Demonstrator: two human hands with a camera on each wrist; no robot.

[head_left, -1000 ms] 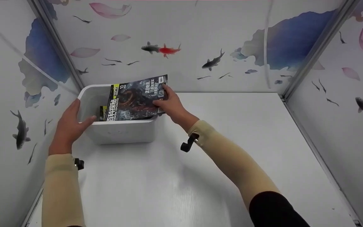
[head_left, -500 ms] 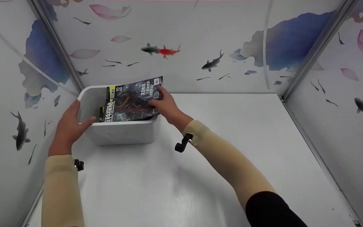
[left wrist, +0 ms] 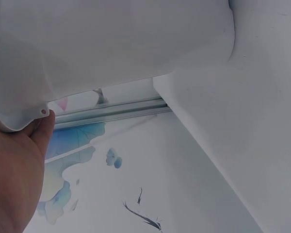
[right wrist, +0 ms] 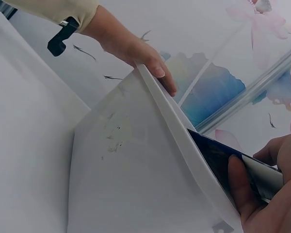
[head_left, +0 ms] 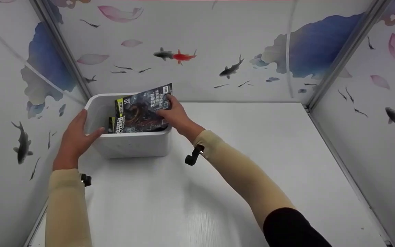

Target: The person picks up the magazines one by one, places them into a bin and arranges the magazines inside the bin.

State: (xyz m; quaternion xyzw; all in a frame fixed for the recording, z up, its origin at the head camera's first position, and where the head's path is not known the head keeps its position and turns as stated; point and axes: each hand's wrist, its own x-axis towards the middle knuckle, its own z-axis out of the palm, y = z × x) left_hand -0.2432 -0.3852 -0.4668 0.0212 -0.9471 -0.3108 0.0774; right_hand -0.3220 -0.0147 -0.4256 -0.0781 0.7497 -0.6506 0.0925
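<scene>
A white plastic bin (head_left: pixel 134 145) stands at the back left of the white table. My left hand (head_left: pixel 74 139) grips its front left corner at the rim, also visible in the left wrist view. With the thumb on the cover and fingers beneath, my right hand (head_left: pixel 181 119) pinches the right edge of a dark magazine (head_left: pixel 137 115). The magazine lies tilted in the bin's mouth, its right end above the rim and its lower left part inside. Another item with a yellow-green strip (head_left: pixel 111 123) shows under its left edge, mostly hidden.
White wall panels printed with fish and petals enclose the table (head_left: pixel 245 164) at the back and both sides. The bin sits close to the back left metal corner post (head_left: pixel 63 51). Table surface stretches to the right and front of the bin.
My right hand has moved left and slightly down, carrying the magazine further left and lower into the bin. My left hand has stayed on the rim.
</scene>
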